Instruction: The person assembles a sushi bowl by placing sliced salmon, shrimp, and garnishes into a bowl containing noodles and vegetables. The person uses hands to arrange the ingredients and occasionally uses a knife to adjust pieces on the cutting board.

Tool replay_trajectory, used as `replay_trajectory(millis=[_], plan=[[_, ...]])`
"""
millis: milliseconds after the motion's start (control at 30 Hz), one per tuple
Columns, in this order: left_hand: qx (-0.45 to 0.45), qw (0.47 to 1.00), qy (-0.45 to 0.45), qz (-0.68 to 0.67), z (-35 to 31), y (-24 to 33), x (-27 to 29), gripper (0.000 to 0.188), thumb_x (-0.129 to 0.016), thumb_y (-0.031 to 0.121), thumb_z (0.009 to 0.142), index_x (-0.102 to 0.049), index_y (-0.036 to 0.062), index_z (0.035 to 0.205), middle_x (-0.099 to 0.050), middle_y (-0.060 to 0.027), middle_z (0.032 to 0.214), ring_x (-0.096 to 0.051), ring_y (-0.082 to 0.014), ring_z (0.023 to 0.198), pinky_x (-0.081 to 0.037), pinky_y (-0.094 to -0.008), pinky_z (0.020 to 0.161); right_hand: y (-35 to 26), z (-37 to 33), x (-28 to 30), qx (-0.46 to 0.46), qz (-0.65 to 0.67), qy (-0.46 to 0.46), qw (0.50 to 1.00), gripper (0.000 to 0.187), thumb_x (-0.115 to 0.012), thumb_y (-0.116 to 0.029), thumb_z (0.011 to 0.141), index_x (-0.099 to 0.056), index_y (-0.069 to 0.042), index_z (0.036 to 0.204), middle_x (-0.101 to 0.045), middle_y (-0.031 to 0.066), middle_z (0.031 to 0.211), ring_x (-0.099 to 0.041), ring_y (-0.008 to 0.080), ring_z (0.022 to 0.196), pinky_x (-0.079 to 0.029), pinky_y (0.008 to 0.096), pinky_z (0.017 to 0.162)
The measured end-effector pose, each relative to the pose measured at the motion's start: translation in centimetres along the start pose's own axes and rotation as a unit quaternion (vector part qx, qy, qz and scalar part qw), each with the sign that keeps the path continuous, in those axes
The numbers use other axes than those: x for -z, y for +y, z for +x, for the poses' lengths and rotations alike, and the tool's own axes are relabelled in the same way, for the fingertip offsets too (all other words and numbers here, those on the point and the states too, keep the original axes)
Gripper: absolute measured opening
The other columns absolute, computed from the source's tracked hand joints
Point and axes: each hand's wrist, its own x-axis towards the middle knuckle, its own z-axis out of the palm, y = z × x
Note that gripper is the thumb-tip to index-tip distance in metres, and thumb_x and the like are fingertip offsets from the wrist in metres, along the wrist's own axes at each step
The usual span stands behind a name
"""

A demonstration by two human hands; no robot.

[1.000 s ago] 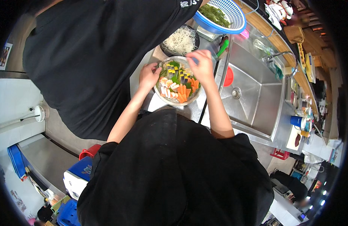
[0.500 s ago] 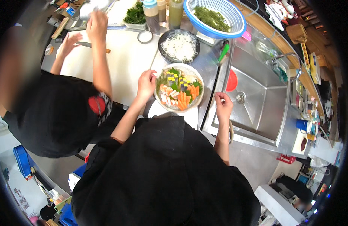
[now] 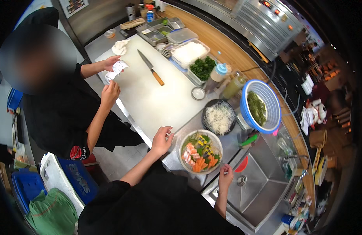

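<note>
Orange, pink and yellow pieces of food fill a round bowl (image 3: pixel 200 152) that sits on the steel counter (image 3: pixel 177 158), at the counter's near edge and just left of the sink (image 3: pixel 259 184). The person's left hand (image 3: pixel 162 140) rests on the counter just left of the bowl, fingers loosely spread and holding nothing; whether the fingertips touch the bowl's rim cannot be told. The right hand (image 3: pixel 225 177) is at the near left corner of the sink, just right of the bowl and below it, fingers curled; whether it grips anything cannot be told.

Just beyond the bowl sits a dark dish of white shreds (image 3: pixel 219 116). To its right, a blue colander (image 3: pixel 263 106) holds dark greens. A small round cup (image 3: pixel 197 93) stands on the counter near the dish.

A large white cutting board (image 3: pixel 149 100) covers the counter to the left. A knife with a wooden handle (image 3: pixel 151 67) lies near its far edge. Past that edge are tubs of white and green food (image 3: pixel 194 58) and two squeeze bottles (image 3: pixel 217 76).

At the board's left side stands another person in black, whose hands (image 3: pixel 110 76) hold a paper slip (image 3: pixel 119 67).
</note>
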Motion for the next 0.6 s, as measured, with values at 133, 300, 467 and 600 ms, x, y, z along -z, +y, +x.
replay_trajectory(millis=[133, 300, 467, 600], plan=[[0.007, 0.998, 0.053, 0.027, 6.1, -2.8, 3.0, 0.028, -0.065, 0.014, 0.093, -0.061, 0.0019, 0.118, -0.062, -0.0156, 0.1, -0.065, -0.0276, 0.08, -0.053, -0.0387, 0.074, -1.6, 1.3, -0.9, 0.033, -0.075, -0.007, 0.997, 0.032, -0.068, -0.005, 0.086, -0.061, 0.002, 0.117, -0.061, 0.0159, 0.104, -0.062, 0.0271, 0.084, -0.05, 0.0396, 0.08], [-0.018, 0.978, 0.17, 0.117, 26.6, -8.0, 6.6, 0.026, -0.056, 0.015, 0.097, -0.059, 0.0003, 0.119, -0.061, -0.0205, 0.105, -0.063, -0.0369, 0.095, -0.052, -0.0472, 0.084, 0.8, -0.5, -0.6, -0.041, -0.157, 0.084, 0.983, 0.039, -0.067, -0.001, 0.084, -0.057, 0.002, 0.122, -0.057, 0.0219, 0.111, -0.06, 0.0333, 0.087, -0.049, 0.0422, 0.079], [0.084, 0.959, 0.128, 0.238, 50.3, -11.7, 8.3, 0.03, -0.052, 0.016, 0.098, -0.056, -0.0014, 0.122, -0.059, -0.0241, 0.121, -0.061, -0.0436, 0.111, -0.051, -0.053, 0.093, 5.2, -8.7, 2.3, -0.096, -0.354, 0.109, 0.924, 0.037, -0.066, -0.003, 0.081, -0.061, 0.003, 0.116, -0.06, 0.0246, 0.111, -0.059, 0.0367, 0.098, -0.05, 0.0449, 0.081], [0.033, 0.924, 0.089, 0.371, 64.3, -19.1, 13.7, 0.037, -0.05, 0.013, 0.096, -0.055, 0.0052, 0.131, -0.053, -0.0196, 0.137, -0.061, -0.0392, 0.116, -0.053, -0.0516, 0.095, -7.1, -12.0, 1.1, -0.183, -0.352, 0.073, 0.915, 0.067, -0.058, 0.005, 0.084, -0.057, -0.029, 0.142, -0.077, 0.0025, 0.086, -0.07, 0.0185, 0.073, -0.054, 0.0352, 0.067]])
